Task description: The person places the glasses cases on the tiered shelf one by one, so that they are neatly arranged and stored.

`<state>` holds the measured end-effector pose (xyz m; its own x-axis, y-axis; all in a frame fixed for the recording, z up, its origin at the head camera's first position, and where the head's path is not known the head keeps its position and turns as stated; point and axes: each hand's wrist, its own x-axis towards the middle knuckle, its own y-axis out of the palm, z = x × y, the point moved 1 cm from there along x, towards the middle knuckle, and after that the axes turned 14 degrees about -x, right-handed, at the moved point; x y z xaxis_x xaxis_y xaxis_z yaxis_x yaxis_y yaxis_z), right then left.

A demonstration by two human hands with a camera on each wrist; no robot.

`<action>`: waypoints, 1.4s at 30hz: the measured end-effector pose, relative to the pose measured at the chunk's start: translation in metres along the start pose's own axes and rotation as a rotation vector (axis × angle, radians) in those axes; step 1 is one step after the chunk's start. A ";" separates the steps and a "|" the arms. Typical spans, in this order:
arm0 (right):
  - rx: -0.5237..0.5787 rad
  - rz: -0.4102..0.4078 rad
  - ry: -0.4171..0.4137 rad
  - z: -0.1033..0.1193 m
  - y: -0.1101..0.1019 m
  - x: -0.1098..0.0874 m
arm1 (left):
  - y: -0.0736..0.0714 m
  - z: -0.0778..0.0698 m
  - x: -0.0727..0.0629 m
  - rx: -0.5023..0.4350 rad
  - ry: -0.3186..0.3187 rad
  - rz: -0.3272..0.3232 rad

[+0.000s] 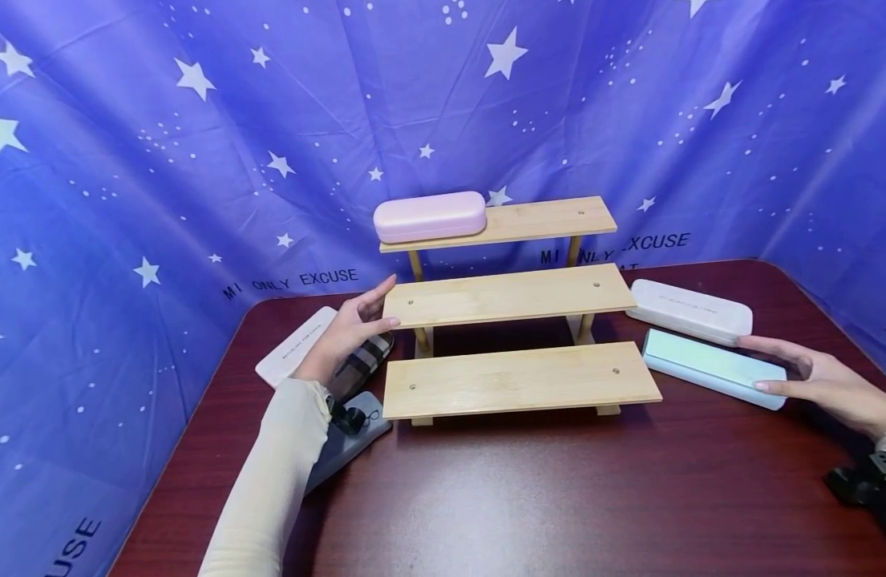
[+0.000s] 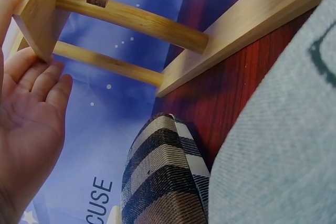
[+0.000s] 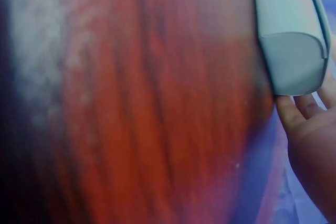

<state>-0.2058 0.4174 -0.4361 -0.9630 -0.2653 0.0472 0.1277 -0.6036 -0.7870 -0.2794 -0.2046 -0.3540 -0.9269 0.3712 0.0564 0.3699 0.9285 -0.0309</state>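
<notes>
A three-tier wooden display rack stands on the table. My left hand grips the left end of its middle shelf, thumb at the front edge; in the left wrist view the fingers bend under the shelf end. My right hand is at the right end of a light blue glasses case, which lies on the table. Its thumb touches the case and its index finger stretches toward a white glasses case behind. In the right wrist view, fingers lie against the case's end.
A pink glasses case rests on the top shelf's left side. Left of the rack lie a white case, a plaid case and a grey case, partly behind my left arm. A starry blue curtain hangs behind the table.
</notes>
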 end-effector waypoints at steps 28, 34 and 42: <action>-0.280 0.053 0.119 0.004 0.005 0.008 | -0.012 0.024 0.009 -0.006 0.043 0.006; -0.311 0.044 0.152 0.006 0.006 0.010 | -0.011 0.023 0.008 -0.017 0.018 0.000; -0.317 -0.024 0.139 0.013 0.004 0.010 | -0.006 0.011 0.005 -0.022 -0.009 -0.003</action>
<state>-0.2119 0.4029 -0.4305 -0.9907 -0.1361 0.0008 0.0459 -0.3393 -0.9396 -0.2867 -0.2083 -0.3650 -0.9283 0.3687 0.0475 0.3687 0.9295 -0.0092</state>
